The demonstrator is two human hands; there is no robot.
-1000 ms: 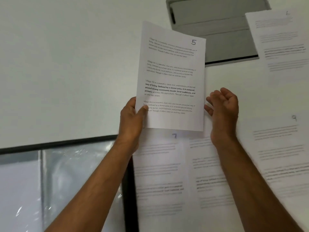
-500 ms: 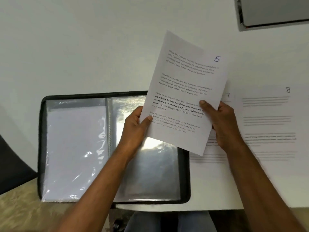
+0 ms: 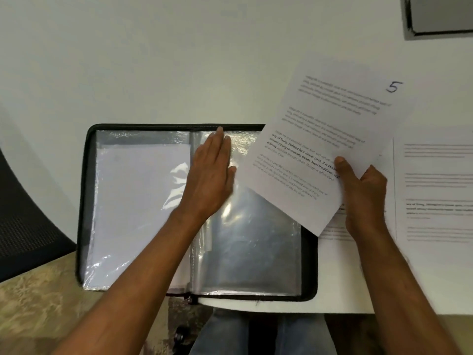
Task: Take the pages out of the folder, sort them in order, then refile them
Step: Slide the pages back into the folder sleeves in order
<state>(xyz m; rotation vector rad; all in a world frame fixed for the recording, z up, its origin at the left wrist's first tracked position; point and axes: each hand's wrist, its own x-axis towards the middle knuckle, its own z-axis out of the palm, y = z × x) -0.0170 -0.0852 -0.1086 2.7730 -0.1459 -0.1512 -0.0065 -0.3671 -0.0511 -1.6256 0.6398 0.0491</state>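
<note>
- Head view: one black zip folder (image 3: 84,201) lies open on the white worktop (image 3: 153,60), its near edge at the worktop's front edge.
- Two clear sleeves show in the folder: the left sleeve (image 3: 138,213) holds a white sheet, the right sleeve (image 3: 245,247) looks see-through with nothing plainly inside it.
- Two hands are in view. The left hand (image 3: 210,175) lies flat, fingers straight and together, pressing on the top of the right sleeve near the spine.
- The right hand (image 3: 363,190) pinches one page marked "5" (image 3: 320,139), thumb on top and fingers curled beneath. The page is tilted, with its lower left corner over the folder's right half.
- At least two more printed pages lie flat on the worktop under and right of the held page: one mostly hidden (image 3: 335,229), one at the right edge (image 3: 435,190). Their text is blurred.
- One grey flat object with a dark edge (image 3: 440,14) sits at the far right corner of the worktop; what it is cannot be told.
- Room: a dark chair (image 3: 23,221) stands at the left, a mottled beige floor (image 3: 43,311) lies below, and jeans-clad legs (image 3: 230,334) show under the worktop edge.
</note>
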